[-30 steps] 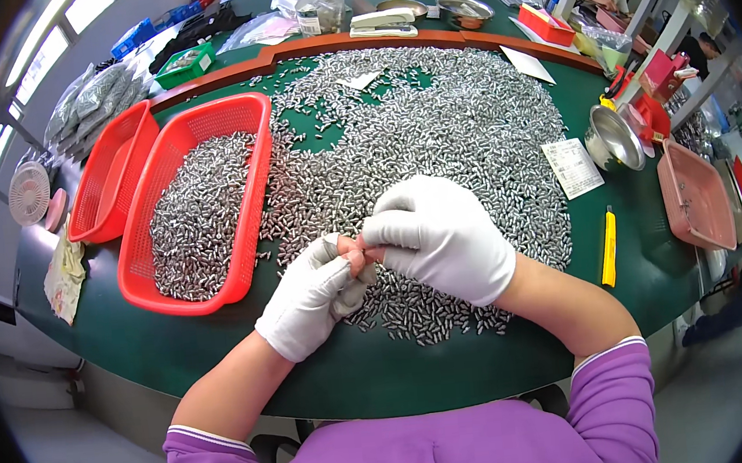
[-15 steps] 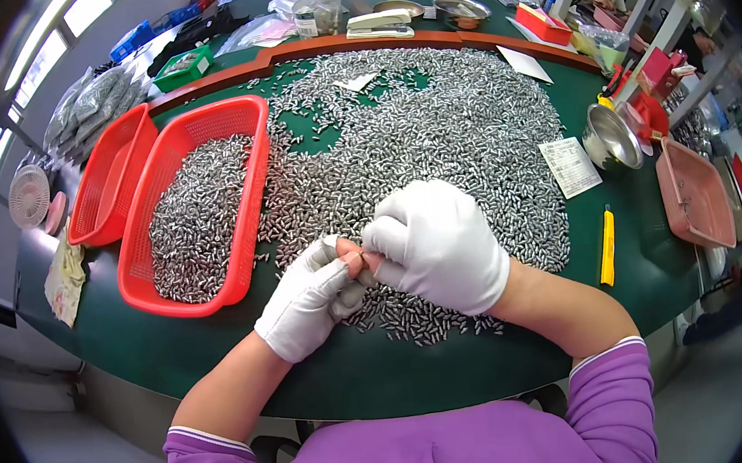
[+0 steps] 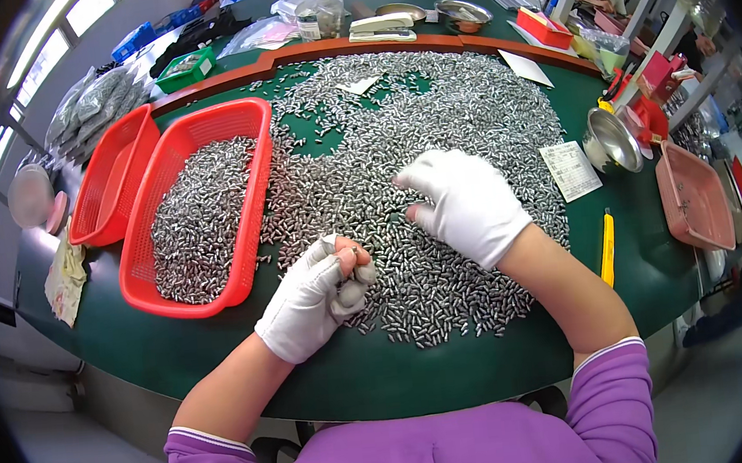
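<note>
Metal bits (image 3: pixel 446 287) point every way on the worktop (image 3: pixel 358 382), just below our loosely spread right hand (image 3: pixel 468 205). Our left hand (image 3: pixel 311 303) is curled; we can't tell if it holds any.

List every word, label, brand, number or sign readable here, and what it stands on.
Purple shirt: white lettering, not copied here.
Printed slip beside metal parts: print too small to read.
Green bin: white label, too small to read.
Clear jar: print too blurred to read.
</note>
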The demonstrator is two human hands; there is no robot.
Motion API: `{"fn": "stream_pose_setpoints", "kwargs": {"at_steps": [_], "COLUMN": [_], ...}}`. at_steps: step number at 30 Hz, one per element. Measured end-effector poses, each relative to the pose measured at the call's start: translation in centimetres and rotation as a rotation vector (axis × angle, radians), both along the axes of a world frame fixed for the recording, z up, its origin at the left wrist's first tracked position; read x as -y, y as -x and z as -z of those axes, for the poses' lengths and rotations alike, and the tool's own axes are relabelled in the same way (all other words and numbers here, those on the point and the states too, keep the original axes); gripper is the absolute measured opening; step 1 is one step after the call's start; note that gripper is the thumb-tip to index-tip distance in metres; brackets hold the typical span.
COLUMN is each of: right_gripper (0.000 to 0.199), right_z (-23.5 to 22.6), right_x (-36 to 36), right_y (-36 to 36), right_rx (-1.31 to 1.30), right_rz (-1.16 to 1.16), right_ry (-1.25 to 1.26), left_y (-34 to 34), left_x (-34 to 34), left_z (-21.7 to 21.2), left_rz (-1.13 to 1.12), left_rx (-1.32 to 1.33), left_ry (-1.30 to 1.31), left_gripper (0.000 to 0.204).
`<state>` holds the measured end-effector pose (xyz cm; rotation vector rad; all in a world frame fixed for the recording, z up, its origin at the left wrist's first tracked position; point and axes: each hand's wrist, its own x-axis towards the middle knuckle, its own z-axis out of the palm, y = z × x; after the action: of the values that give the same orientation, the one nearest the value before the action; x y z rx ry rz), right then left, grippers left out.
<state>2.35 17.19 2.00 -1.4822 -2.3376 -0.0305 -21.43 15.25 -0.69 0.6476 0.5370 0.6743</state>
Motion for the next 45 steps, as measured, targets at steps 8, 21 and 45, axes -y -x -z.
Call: {"fn": "stream_pose_setpoints", "kwargs": {"at_steps": [8, 21, 45], "right_gripper": [0.015, 0.037, 0.032], "right_z": [1.0, -6.9, -0.7], "right_x": [1.8, 8.6, 19.2], "right_y": [2.5, -8.7, -1.4], "right_rx": [0.002, 0.260, -0.859], "right_rz": [-0.103, 0.833, 0.194], "right_ry": [0.136, 0.234, 0.343], "left_y": [0.1, 0.9, 4.7], "left_x": [0.3, 0.1, 7.5], "left_z": [-0.3, -1.2, -5.7], "left_rz": [-0.006, -0.042, -0.707], "left_rx": [-0.026, -0.095, -1.170], "left_ry": [-0.009, -0.125, -1.892], "left_gripper": [0.016, 0.013, 0.028]}}
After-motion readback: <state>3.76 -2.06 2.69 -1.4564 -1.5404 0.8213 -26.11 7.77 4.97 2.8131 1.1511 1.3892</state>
